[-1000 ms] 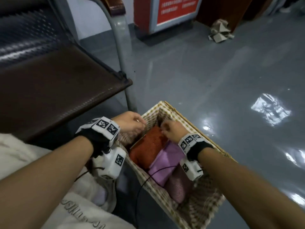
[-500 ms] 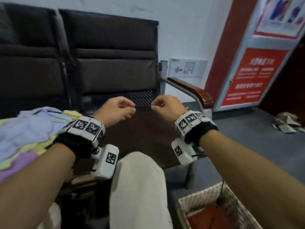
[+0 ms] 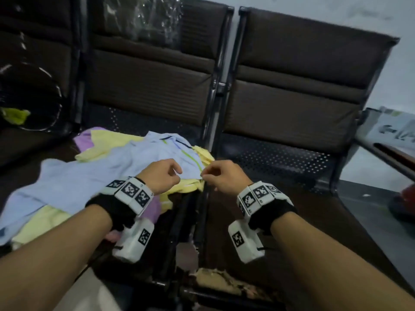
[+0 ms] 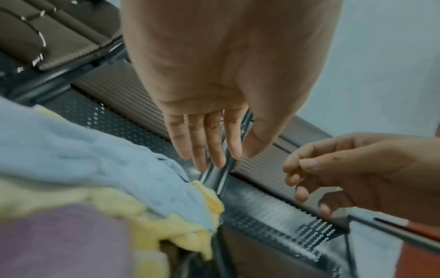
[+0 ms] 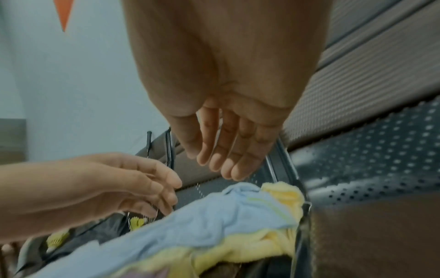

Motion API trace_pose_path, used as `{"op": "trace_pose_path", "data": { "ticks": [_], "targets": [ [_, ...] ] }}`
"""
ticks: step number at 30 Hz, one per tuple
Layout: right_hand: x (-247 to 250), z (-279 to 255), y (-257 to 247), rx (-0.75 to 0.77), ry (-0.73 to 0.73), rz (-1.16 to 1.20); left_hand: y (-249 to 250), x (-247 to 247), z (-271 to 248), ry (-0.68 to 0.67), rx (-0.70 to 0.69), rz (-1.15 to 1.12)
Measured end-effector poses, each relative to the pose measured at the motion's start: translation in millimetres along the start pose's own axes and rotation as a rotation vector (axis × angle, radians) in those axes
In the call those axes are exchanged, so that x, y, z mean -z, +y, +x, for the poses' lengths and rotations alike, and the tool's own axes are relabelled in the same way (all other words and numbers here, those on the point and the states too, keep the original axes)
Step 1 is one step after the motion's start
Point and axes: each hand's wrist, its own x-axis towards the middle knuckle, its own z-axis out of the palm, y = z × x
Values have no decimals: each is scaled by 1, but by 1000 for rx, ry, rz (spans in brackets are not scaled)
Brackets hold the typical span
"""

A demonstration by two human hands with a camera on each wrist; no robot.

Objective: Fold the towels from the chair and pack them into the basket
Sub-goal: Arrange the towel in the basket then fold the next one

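Note:
A loose pile of towels lies on the middle chair seat: a pale blue towel (image 3: 107, 176) on top, a yellow towel (image 3: 107, 140) and a purple towel (image 3: 83, 140) under it. My left hand (image 3: 177, 173) hovers over the pile's right edge with relaxed fingers and holds nothing. My right hand (image 3: 205, 176) hangs just right of it, by the blue towel's corner, fingers loosely curled and empty. In the left wrist view the left hand (image 4: 214, 159) is above the blue towel (image 4: 95, 159). In the right wrist view the right hand (image 5: 219, 165) hangs just above the blue towel (image 5: 214, 222). The basket is out of view.
The right-hand chair seat (image 3: 292, 221) is dark brown with a perforated back part. A wooden armrest (image 3: 393, 156) runs at the far right. A black bag (image 3: 29, 102) with something yellow-green sits on the left chair. The seat's front edge (image 3: 220, 281) is torn.
One second ago both hands were in the basket on the folded towels. They have lifted out and moved over the towel pile on the chair, and the view has swung up to the chairs.

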Motion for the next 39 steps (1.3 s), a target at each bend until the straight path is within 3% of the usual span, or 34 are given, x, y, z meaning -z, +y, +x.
{"op": "trace_pose_path", "data": {
  "ticks": [5,9,13,17,23,28,32,36,39],
  "targets": [
    [-64,42,6,15,-103,-40,-63,5,18,-1,144,248],
    [-96,64,4,-5,-142,-14,-89,-3,26,30,237,296],
    [-118,80,2,46,-176,-81,-98,-3,34,0,231,391],
    [-128,87,3,33,-147,-137,-88,-1,33,51,177,370],
    [-90,70,4,112,25,-41,-50,2,23,182,-91,413],
    [-16,23,23,17,130,13,-14,-12,10,140,-239,303],
    [34,-18,35,12,377,170,16,-26,1,78,-290,278],
    [81,-54,50,-35,722,541,41,-30,-13,49,-322,322],
    [104,-75,64,-129,850,767,60,-32,-20,9,-364,307]
  ]
}}
